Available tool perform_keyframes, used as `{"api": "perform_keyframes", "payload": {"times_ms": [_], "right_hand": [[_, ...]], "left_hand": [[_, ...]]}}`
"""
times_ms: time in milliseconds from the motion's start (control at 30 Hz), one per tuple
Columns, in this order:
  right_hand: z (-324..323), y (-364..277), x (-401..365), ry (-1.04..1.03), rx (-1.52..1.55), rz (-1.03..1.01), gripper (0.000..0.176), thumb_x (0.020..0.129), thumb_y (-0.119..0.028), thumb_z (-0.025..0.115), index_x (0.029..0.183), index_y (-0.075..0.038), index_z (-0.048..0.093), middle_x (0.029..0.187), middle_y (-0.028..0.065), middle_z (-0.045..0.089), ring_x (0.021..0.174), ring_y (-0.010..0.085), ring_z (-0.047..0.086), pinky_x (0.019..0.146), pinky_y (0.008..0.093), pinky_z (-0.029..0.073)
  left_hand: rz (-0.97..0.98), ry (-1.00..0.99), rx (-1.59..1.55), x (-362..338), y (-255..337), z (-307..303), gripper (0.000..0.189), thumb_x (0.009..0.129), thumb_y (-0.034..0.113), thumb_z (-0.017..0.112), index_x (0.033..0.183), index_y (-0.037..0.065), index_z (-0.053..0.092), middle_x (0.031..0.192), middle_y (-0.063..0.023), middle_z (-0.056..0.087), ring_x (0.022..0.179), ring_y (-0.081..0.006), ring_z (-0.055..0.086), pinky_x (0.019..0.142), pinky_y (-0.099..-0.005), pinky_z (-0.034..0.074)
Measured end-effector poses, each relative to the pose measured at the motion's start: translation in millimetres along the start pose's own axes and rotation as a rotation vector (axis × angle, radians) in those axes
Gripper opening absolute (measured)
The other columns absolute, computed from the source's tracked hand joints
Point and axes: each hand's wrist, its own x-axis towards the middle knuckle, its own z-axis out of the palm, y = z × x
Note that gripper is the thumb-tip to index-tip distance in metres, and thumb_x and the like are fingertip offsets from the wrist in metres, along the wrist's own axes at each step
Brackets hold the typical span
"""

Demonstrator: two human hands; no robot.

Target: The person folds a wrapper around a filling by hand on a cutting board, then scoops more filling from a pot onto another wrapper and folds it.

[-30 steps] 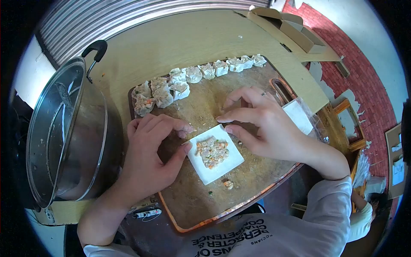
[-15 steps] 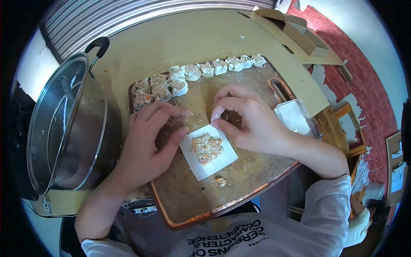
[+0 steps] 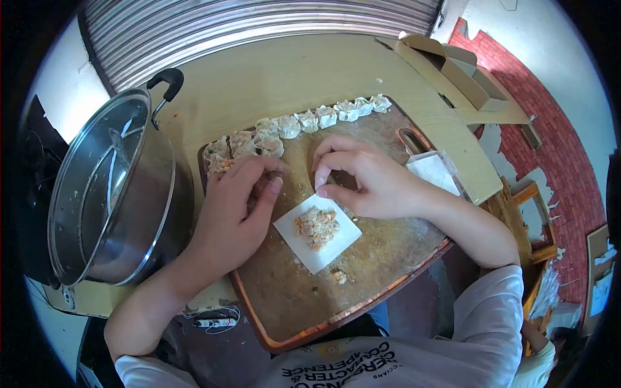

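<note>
A square white dumpling wrapper (image 3: 312, 260) lies on the wooden cutting board (image 3: 381, 255), with a mound of minced filling (image 3: 317, 227) in its middle. At its far corner, the thumb and forefinger of my right hand (image 3: 362, 174) pinch the edge. My left hand (image 3: 239, 207) hovers by the wrapper's left corner, fingers curled and thumb apart from the forefinger, holding nothing. Behind both hands, filled open-topped dumplings (image 3: 289, 127) stand in a row along the board's far edge, some partly hidden by my left hand.
A big metal pot (image 3: 145, 213) with a glass lid and black handle stands left of the board. A stack of white wrappers (image 3: 432, 171) rests by the board's right edge. One crumb of filling (image 3: 339, 277) lies near me. An open cardboard box (image 3: 462, 74) is at the back right.
My left thumb has lifted away from the wrapper's left corner, closer to the forefinger. My right hand stays at the far corner. The view has shifted slightly.
</note>
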Motion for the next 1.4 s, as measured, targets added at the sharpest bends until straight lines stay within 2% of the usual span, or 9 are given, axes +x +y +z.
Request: {"api": "perform_keyframes", "payload": {"times_ms": [67,167,400,467,700,867,1033,1100,1400], "right_hand": [[-5.2,-2.8,0.9,-0.06,0.013,-0.009,0.009,0.092,-0.006,0.073,0.099,-0.004,0.068,0.113,0.0101,0.062,0.102,0.0273,0.065,0.068,0.0348,0.055],[-3.0,5.8,3.5,-0.044,0.05,-0.135,0.009,0.09,-0.01,0.073,0.092,-0.003,0.068,0.106,0.013,0.063,0.101,0.0348,0.064,0.088,0.0468,0.05],[-17.7,2.9,-4.0,-0.094,0.044,-0.182,0.009,0.092,-0.01,0.07,0.094,-0.003,0.064,0.102,0.0129,0.063,0.099,0.0347,0.064,0.086,0.0488,0.048],[-16.9,-6.5,-11.1,-0.061,-0.009,-0.123,0.009,0.091,-0.005,0.072,0.098,-0.006,0.065,0.102,0.0092,0.065,0.098,0.0312,0.066,0.088,0.0415,0.049],[-12.9,-9.5,-15.2,0.006,-0.047,-0.238,0.007,0.095,-0.009,0.068,0.098,-0.009,0.062,0.091,0.0048,0.064,0.093,0.0269,0.065,0.087,0.0408,0.043],[-14.9,-9.1,-19.5,0.06,-0.132,-0.402,0.012,0.094,-0.011,0.072,0.105,-0.01,0.067,0.091,0.0034,0.068,0.094,0.0228,0.066,0.089,0.0402,0.044],[-15.3,-6.9,-22.2,0.025,-0.021,-0.339,0.016,0.092,-0.009,0.075,0.106,-0.01,0.068,0.094,0.0021,0.071,0.089,0.0218,0.07,0.09,0.0418,0.049],[-19.0,-2.2,-23.9,-0.012,0.003,-0.326,0.017,0.091,-0.008,0.076,0.106,-0.01,0.068,0.094,0.0016,0.072,0.087,0.022,0.07,0.09,0.0429,0.051],[-22.7,-1.0,-19.6,-0.058,0.117,-0.303,0.019,0.09,-0.008,0.076,0.107,-0.009,0.066,0.096,0.005,0.07,0.09,0.0269,0.071,0.085,0.0412,0.053]], "left_hand": [[-0.241,-0.132,-0.151,6.8,7.3,0.9,0.019,0.103,0.004,0.058,0.121,0.003,0.065,0.108,-0.0092,0.067,0.098,-0.0168,0.063,0.086,-0.0311,0.049],[-0.05,-0.047,-0.111,-8.6,8.1,12.6,0.02,0.104,0.004,0.058,0.123,0.002,0.064,0.11,-0.0084,0.067,0.104,-0.0161,0.065,0.091,-0.0302,0.05],[0.061,-0.074,0.125,-17.3,28.0,10.0,0.038,0.092,0.003,0.067,0.129,0.005,0.063,0.115,-0.0054,0.073,0.112,-0.0223,0.063,0.104,-0.0392,0.04],[0.058,-0.074,0.094,-19.0,26.1,13.3,0.041,0.09,0.007,0.07,0.13,0.008,0.063,0.113,-0.0042,0.073,0.109,-0.0233,0.063,0.102,-0.0413,0.038],[0.069,-0.033,0.063,-17.8,23.2,15.1,0.051,0.085,0.006,0.07,0.135,0.01,0.062,0.112,-0.0025,0.073,0.109,-0.0239,0.062,0.1,-0.0417,0.036],[0.048,-0.157,0.054,-14.9,28.3,8.8,0.052,0.085,0.001,0.069,0.136,0.008,0.063,0.121,-0.0034,0.074,0.111,-0.0263,0.061,0.105,-0.0416,0.037],[0.107,-0.167,0.089,-18.8,23.9,7.2,0.048,0.085,0.002,0.069,0.132,0.008,0.066,0.124,-0.0036,0.072,0.11,-0.0271,0.061,0.102,-0.0425,0.039],[0.128,-0.152,0.097,-16.7,25.2,13.5,0.048,0.086,0.003,0.067,0.133,0.01,0.065,0.111,-0.0048,0.071,0.11,-0.0268,0.062,0.101,-0.0449,0.038],[0.144,-0.142,0.176,-15.7,24.0,13.1,0.041,0.085,0.001,0.067,0.124,0.011,0.068,0.111,-0.0036,0.072,0.107,-0.0287,0.062,0.1,-0.0443,0.038]]}}
